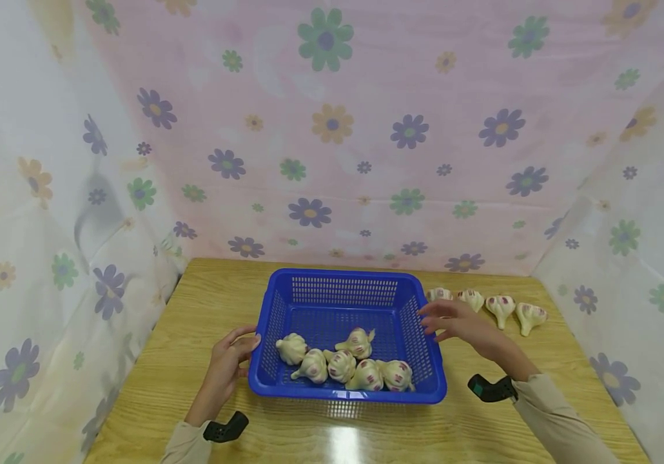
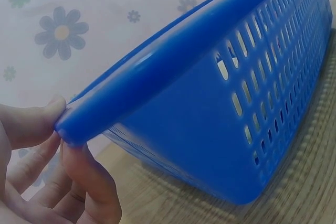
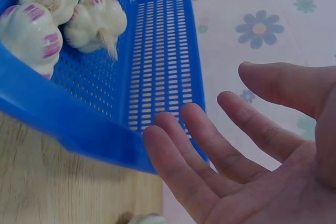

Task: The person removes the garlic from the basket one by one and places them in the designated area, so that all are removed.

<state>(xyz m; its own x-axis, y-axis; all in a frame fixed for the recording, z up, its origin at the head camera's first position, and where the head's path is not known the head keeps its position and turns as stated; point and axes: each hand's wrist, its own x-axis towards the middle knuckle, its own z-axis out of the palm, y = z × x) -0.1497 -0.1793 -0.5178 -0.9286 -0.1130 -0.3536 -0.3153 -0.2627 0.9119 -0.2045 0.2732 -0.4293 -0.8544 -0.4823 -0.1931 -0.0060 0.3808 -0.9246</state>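
Note:
A blue plastic basket (image 1: 343, 397) with slotted walls stands on the wooden table, several garlic bulbs (image 1: 341, 366) gathered along its near side. My left hand (image 1: 226, 364) pinches the basket's left rim, thumb on top and fingers curled beneath, as the left wrist view shows. Beside the right rim is my right hand (image 1: 459, 325), its fingers spread and loosely bent with nothing held. In the right wrist view its fingertips (image 3: 157, 135) overlap the basket's edge, and the palm faces up toward the camera.
A row of several garlic bulbs (image 1: 500, 308) lies on the table (image 1: 204, 290) to the right of the basket, behind the right hand. Flowered cloth (image 1: 367, 129) hangs at the back and on both sides.

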